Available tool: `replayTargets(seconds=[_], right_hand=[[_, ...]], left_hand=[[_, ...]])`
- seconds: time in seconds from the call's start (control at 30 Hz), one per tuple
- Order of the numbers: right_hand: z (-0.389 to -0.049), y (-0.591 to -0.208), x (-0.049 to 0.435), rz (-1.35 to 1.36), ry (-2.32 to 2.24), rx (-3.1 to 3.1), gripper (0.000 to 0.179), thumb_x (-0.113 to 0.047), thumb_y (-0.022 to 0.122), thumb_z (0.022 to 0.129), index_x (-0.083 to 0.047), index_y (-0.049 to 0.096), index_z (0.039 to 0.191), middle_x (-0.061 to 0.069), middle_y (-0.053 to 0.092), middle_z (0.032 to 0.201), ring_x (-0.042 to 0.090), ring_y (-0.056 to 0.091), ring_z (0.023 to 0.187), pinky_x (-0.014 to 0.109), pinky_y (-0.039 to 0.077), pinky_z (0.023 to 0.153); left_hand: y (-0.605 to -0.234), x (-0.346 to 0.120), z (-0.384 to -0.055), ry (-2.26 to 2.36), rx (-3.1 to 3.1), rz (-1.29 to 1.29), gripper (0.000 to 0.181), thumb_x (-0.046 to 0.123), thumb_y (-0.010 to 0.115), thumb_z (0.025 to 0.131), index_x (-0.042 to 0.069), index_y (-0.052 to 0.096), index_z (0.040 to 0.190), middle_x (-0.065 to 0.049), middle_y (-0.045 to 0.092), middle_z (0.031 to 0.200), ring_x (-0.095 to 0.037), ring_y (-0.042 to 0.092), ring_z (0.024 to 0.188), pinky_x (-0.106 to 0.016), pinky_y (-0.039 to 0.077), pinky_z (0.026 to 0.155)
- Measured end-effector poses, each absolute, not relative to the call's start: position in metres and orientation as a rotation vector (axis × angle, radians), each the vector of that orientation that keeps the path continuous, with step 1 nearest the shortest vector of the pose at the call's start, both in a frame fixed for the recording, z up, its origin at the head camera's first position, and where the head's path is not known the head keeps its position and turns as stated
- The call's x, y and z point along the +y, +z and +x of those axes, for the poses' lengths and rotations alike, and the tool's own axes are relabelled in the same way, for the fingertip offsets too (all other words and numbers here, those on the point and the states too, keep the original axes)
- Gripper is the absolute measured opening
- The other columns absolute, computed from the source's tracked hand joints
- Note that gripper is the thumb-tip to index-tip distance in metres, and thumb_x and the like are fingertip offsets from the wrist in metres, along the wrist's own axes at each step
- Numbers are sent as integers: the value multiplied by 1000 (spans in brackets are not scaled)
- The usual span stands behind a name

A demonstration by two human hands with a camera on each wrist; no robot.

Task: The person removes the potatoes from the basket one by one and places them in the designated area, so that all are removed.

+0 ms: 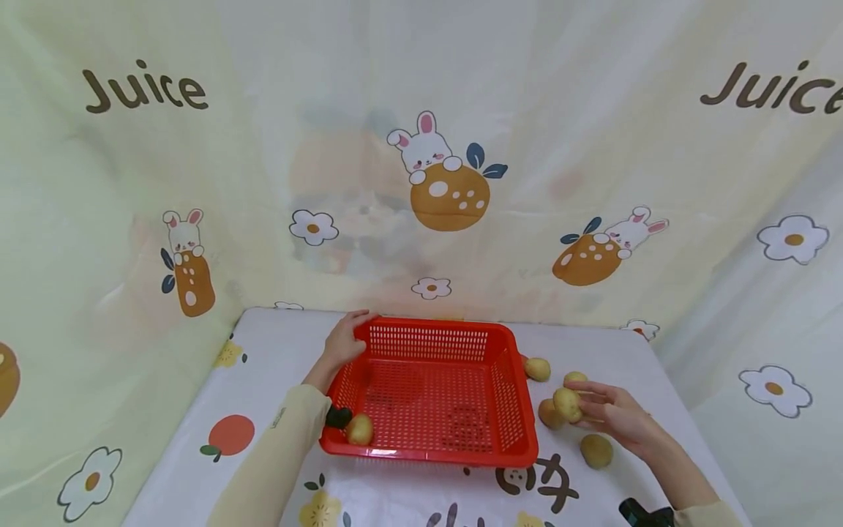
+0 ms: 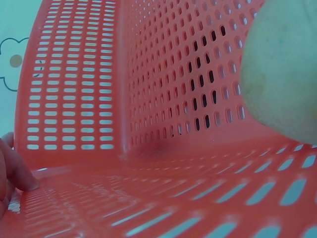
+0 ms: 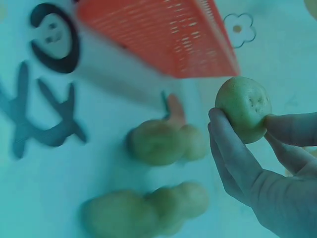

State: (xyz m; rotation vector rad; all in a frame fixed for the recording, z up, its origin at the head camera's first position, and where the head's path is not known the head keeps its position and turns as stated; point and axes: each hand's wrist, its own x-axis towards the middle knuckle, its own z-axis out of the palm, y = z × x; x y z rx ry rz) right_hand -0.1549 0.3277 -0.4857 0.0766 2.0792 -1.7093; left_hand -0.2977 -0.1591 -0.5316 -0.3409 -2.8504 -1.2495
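Observation:
A red plastic basket (image 1: 421, 395) with slotted sides sits on the table, tilted toward me in the head view. My left hand (image 1: 344, 340) grips its rim at the far left corner. One potato (image 1: 359, 430) lies in the near left corner of the basket and looms large in the left wrist view. Off the basket's right side, my right hand (image 1: 622, 417) pinches a small potato (image 3: 243, 109) between thumb and fingertips, held above the table. Close to that hand lie loose potatoes, one (image 1: 596, 451) nearer me and another (image 1: 538, 369) by the basket's right wall.
Two more potatoes, one at the back (image 1: 575, 376) and one (image 1: 549, 415) partly behind the held one, rest on the white printed tablecloth (image 1: 263, 483). A printed curtain (image 1: 527, 88) hangs behind and at both sides. Black wrist cameras (image 1: 642, 513) sit at the cuffs.

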Motion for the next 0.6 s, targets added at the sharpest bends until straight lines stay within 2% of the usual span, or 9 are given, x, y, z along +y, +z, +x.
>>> replayTargets(seconds=[0.2, 0.4, 0.5, 0.6], right_hand=[[-130, -515, 345, 129, -1768, 1956, 50, -8, 52, 99, 11, 39, 143, 5, 63, 116, 18, 63, 98, 39, 55, 87], [-118, -525, 357, 203, -1760, 2007, 52, -6, 52, 98, 15, 34, 143, 11, 61, 123, 18, 63, 100, 42, 54, 88], [-113, -526, 363, 245, -1755, 2003, 51, -6, 51, 99, 14, 36, 143, 11, 60, 125, 19, 63, 100, 43, 53, 89], [-107, -526, 370, 215, -1770, 1965, 49, -8, 50, 100, 13, 38, 143, 7, 60, 126, 16, 63, 102, 41, 52, 92]], left_hand=[[-534, -159, -292, -1275, -2849, -338, 66, -9, 51, 76, 5, 54, 141, -16, 43, 149, -39, 39, 136, -52, 49, 89], [-531, -157, -296, -1275, -2821, -335, 66, -9, 52, 76, 6, 56, 140, -15, 44, 149, -38, 40, 135, -54, 47, 95], [-530, -158, -296, -1281, -2818, -341, 66, -10, 52, 76, 6, 56, 140, -14, 43, 149, -38, 40, 135, -48, 50, 84], [-529, -158, -296, -1266, -2830, -345, 67, -11, 51, 76, 7, 55, 141, -14, 43, 149, -38, 40, 135, -39, 46, 73]])
